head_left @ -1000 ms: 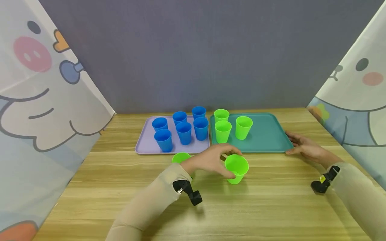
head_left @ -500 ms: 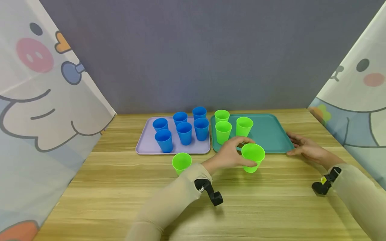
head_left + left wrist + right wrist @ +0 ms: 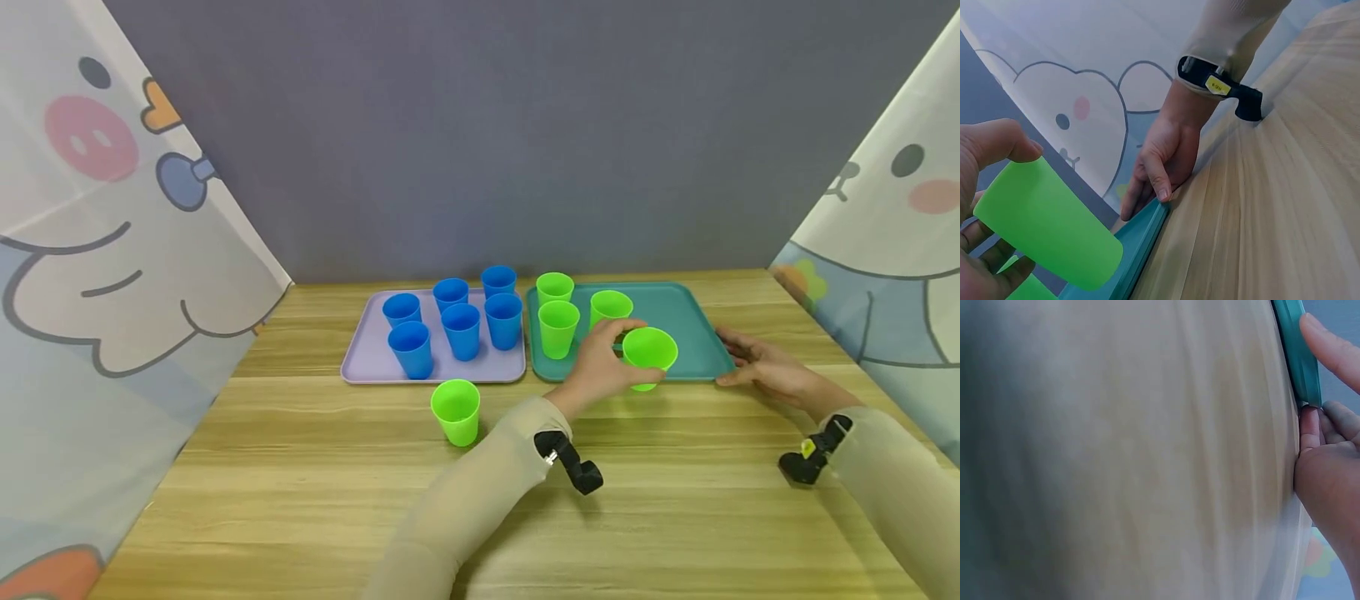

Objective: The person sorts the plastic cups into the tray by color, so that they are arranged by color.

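Observation:
A green cup (image 3: 648,350) is held in my left hand (image 3: 603,367), tilted, over the near edge of the teal tray (image 3: 693,333). In the left wrist view, the thumb and fingers grip this cup (image 3: 1047,225) from opposite sides. My right hand (image 3: 768,371) holds the tray's near right corner, thumb and fingers on either side of it. Part of that corner (image 3: 1300,356) shows in the right wrist view. On the tray's left half stand several other green cups (image 3: 558,329); the left hand partly covers one. Another green cup (image 3: 457,412) stands upright on the table.
Left of the teal tray lies a lilac tray (image 3: 363,358) bearing several upright blue cups (image 3: 461,332). Both trays lie near the grey back panel (image 3: 480,142) on the wooden table (image 3: 300,500). Cartoon-printed curtains (image 3: 150,275) flank the table.
My left hand has carried the green cup to the right and away from me, from over the table to the teal tray's near edge. The right hand stays at the tray corner.

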Tool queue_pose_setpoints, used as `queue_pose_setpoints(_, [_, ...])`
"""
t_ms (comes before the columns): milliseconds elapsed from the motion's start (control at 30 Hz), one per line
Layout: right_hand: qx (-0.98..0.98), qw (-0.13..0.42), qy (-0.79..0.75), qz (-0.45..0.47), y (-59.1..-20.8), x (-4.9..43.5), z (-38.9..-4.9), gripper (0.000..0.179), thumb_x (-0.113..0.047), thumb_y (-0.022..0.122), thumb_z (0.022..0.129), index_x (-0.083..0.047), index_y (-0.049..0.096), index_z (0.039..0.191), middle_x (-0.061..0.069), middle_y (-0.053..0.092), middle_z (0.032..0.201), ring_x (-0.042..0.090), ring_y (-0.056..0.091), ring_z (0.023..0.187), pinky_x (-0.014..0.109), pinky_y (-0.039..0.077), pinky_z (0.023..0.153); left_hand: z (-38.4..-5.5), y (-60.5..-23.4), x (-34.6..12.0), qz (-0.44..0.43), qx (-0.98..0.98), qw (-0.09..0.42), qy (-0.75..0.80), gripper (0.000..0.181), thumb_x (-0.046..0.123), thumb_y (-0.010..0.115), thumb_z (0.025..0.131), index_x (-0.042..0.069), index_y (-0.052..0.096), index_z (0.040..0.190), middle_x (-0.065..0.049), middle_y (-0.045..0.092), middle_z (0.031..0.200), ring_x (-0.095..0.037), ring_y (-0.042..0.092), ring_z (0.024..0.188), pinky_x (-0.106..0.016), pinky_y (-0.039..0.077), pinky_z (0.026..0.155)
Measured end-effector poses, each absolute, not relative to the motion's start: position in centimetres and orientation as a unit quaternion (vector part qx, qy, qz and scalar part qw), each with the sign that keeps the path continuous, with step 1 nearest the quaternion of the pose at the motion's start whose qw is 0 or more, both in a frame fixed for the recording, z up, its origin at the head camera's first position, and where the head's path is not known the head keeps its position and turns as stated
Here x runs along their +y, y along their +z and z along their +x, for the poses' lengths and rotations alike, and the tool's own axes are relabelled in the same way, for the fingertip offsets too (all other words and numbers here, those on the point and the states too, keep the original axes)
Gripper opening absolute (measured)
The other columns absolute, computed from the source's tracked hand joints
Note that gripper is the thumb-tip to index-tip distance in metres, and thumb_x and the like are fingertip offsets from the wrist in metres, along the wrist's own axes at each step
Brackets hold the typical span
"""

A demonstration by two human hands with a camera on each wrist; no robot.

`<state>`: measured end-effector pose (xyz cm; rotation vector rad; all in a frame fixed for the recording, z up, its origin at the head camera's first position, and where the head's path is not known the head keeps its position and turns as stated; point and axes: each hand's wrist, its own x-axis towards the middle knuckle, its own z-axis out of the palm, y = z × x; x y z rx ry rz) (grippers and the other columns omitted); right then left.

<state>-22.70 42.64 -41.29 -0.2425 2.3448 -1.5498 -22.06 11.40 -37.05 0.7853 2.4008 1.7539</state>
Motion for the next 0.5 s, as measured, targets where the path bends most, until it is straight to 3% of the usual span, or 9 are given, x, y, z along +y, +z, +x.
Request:
queue_pose_setpoints(267, [0.822,0.154,-0.541,-0.086,-41.5,42.6,-22.6,0.098,0.004,0.067,0.087,0.012,-0.007,0.152,0.039,-0.006,0.156,0.06,0.001,0.139,0.007,0.037,0.085,-23.0,-37.9,13.5,0.248,0.799,-0.001,0.548,0.067,0.026,0.089,0.074,0.014,0.061,0.134,0.005,0.055,0.126,-0.003,0.052,0.103,-0.015,0.046,0.082])
queue_pose_setpoints(500, [0.824,0.153,-0.538,-0.084,-41.4,42.7,-22.7,0.099,0.002,0.067,0.088,0.01,-0.007,0.153,0.037,-0.007,0.157,0.059,0.001,0.14,0.01,0.036,0.091,-23.5,-37.9,15.4,0.22,0.802,-0.002,0.555,0.067,0.027,0.088,0.077,0.014,0.059,0.136,0.006,0.053,0.124,-0.003,0.051,0.101,-0.016,0.046,0.082])
